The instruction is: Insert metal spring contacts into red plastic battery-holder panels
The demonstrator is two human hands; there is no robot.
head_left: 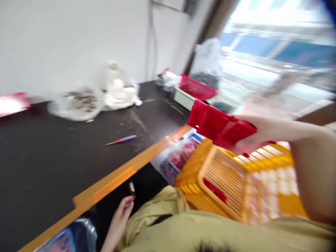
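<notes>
My right hand (254, 131), fingers closed, grips a red plastic piece (216, 124) with box-like sections. It holds the piece in the air above the yellow crates at the right. Low over my lap, my left hand (124, 208) is pinched around a small dark object with a pale part (132, 189); blur hides what kind it is. Beneath the raised hand, a light orange slatted basket (223, 164) contains another red piece (215, 190). On the dark table lies a thin screwdriver-like tool (122, 140) with a blue and red handle.
An orange strip (115, 183) edges the dark table (52, 157). Toward the wall are a clear bag of small parts (81, 101) and a white bundle (119, 92). A red basket (196, 87) sits in a pale green one (183, 99) near the window. Yellow crates (194, 168) stand beside me.
</notes>
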